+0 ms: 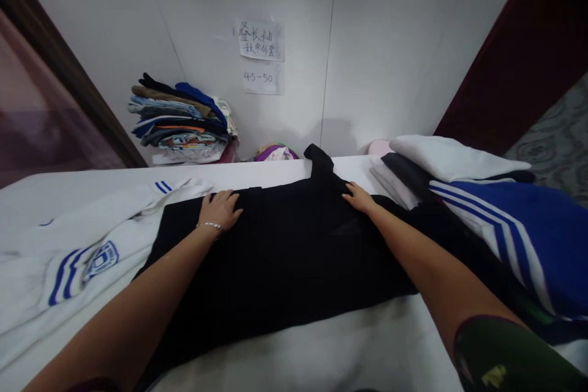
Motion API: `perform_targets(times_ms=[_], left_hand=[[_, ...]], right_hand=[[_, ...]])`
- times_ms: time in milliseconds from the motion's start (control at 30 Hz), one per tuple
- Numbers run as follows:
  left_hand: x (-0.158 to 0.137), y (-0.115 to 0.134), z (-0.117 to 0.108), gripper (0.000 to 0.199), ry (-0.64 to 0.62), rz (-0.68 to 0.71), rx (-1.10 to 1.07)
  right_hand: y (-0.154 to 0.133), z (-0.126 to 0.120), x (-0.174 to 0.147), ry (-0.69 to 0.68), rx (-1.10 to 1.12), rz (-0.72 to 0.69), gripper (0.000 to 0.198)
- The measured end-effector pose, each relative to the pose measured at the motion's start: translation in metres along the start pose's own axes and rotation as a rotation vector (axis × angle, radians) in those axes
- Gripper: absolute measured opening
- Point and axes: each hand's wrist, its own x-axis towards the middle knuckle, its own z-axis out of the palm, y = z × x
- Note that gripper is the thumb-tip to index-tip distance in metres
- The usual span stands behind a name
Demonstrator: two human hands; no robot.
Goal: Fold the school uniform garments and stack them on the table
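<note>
Handwritten notes [261, 40] on pale wall [390, 30]

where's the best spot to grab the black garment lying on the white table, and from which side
Probably the far edge of the black garment, pinched at two points well apart, coming from above: the cloth lies wide and flat, that edge runs nearly straight with white table showing beyond, and the left hand and right hand rest near it.

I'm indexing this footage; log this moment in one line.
left hand: on black garment | right hand: at its far edge | at left: white garment | at right: piled clothes
</note>
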Motion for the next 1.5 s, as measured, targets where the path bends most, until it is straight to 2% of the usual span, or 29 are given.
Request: perform_targets(times_ms=[67,133,300,400,467,533,600,733,833,933,1000,1033,1100,1167,1267,1367,1500], left_hand=[[0.007,-0.002,0.013,0.053,-0.159,-0.099,-0.054],[0.013,-0.009,0.022,0.057,-0.253,-0.17,-0.112],[0.025,-0.03,0.022,0.051,-0.118,-0.147,-0.085],[0.033,-0.037,0.016,0.058,-0.173,-0.18,-0.055],[0.039,-0.039,0.011,0.066,-0.237,-0.227,-0.069],[0.045,-0.039,0.006,0.071,-0.31,-0.263,-0.095],[0.049,-0.039,0.0,0.069,-0.36,-0.269,-0.098],[0.05,-0.037,-0.018,0.05,-0.354,-0.214,-0.067],[0.033,-0.039,-0.038,0.035,-0.2,-0.094,-0.024],[-0.012,-0.04,-0.056,0.024,0.055,0.091,0.071],[-0.052,-0.039,-0.06,0.019,0.116,0.192,0.104],[-0.072,-0.037,-0.058,0.017,0.089,0.249,0.105],[-0.106,-0.033,-0.051,0.019,-0.036,0.358,0.073],[-0.127,-0.028,-0.043,0.025,-0.144,0.391,0.031],[-0.137,-0.023,-0.04,0.03,-0.195,0.319,0.021],[-0.138,-0.019,-0.05,0.033,-0.231,0.248,0.035],[-0.139,-0.015,-0.067,0.037,-0.274,0.119,-0.131]], right_hand=[[0.001,0.002,0.004,-0.048,-0.054,0.009,0.051],[0.0,0.0,0.011,-0.065,-0.092,0.013,0.052],[-0.02,-0.006,0.039,-0.145,-0.103,-0.019,0.068],[-0.033,-0.001,0.054,-0.206,-0.076,-0.021,0.068],[-0.038,0.002,0.061,-0.222,-0.074,0.005,0.056],[-0.039,0.004,0.065,-0.219,-0.076,0.033,0.036],[-0.039,0.003,0.064,-0.2,-0.06,0.032,0.021],[-0.038,-0.009,0.042,-0.142,0.017,-0.043,0.019],[-0.032,-0.03,0.01,-0.066,0.056,-0.149,0.023],[-0.016,-0.051,-0.034,0.032,0.131,-0.344,0.023],[-0.001,-0.057,-0.066,0.02,0.189,-0.412,0.018],[0.008,-0.056,-0.081,-0.043,0.2,-0.42,0.016],[0.022,-0.051,-0.107,-0.207,0.2,-0.396,0.012],[0.031,-0.045,-0.124,-0.32,0.188,-0.345,0.012],[0.031,-0.041,-0.132,-0.348,0.173,-0.242,0.014],[0.02,-0.05,-0.13,-0.408,0.247,-0.032,0.02],[-0.002,-0.064,-0.12,-0.295,0.371,0.26,0.042]])
